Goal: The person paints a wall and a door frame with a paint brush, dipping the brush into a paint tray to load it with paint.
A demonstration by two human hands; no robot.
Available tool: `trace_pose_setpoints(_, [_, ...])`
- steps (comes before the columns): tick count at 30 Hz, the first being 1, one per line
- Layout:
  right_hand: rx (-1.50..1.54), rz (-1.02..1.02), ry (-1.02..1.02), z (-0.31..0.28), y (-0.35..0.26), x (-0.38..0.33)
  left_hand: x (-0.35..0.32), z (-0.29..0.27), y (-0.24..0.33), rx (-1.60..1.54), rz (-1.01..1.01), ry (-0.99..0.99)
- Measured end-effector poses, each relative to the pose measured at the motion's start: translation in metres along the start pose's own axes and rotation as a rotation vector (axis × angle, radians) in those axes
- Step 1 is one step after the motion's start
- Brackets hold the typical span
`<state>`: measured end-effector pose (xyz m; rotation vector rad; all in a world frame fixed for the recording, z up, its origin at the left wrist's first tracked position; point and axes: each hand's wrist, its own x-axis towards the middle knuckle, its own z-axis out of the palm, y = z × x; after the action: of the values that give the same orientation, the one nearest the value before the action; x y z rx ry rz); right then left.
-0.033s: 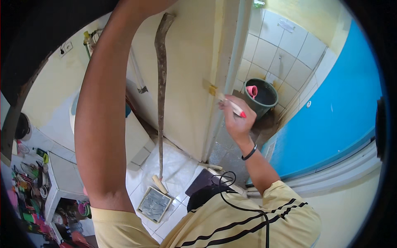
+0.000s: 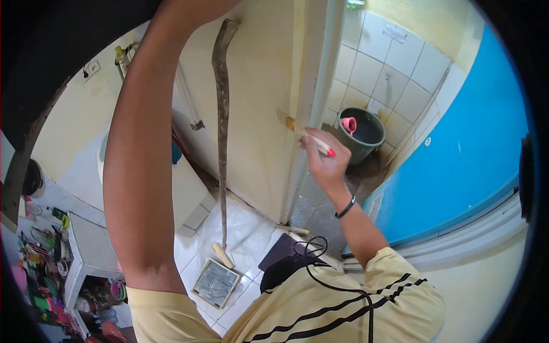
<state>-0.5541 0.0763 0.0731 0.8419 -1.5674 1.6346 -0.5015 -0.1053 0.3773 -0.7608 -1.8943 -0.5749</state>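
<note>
Up against the cream wall [image 2: 257, 114] by the door frame, your right hand [image 2: 326, 163] pinches a paintbrush [image 2: 306, 136], bristles touching the wall edge, so you're mid-stroke, I'd say. Left hand's raised out of frame, can't tell its state; next probably calls for a steady drag along that edge.

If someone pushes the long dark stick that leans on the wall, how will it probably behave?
The long dark stick looks like stiff wood, so it probably would not bend. It only leans on the cream wall, so a sideways push might slide it down onto the tiled floor.

White tiled floor [image 2: 246, 228], paint tray [image 2: 215, 283] with roller lying flat, dark green bucket [image 2: 361, 135] in the corner
</note>
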Motion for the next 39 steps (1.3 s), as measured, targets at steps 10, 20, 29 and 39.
trace_pose_setpoints(10, [-0.051,-0.022,0.040,-0.029,-0.021,-0.019,-0.005,-0.001,0.006,-0.026,-0.119,-0.054])
trace_pose_setpoints(20, [-0.016,0.170,0.082,-0.064,-0.016,-0.033,-0.192,0.089,-0.035,0.062,-0.649,0.051])
trace_pose_setpoints(29, [-0.016,0.209,-0.073,-0.051,-0.016,-0.039,-0.228,0.129,-0.062,-0.431,-1.044,0.037])
trace_pose_setpoints(39, [-0.181,-0.068,-0.037,0.011,-0.002,-0.052,-0.233,0.130,-0.056,-0.654,-1.022,0.044])
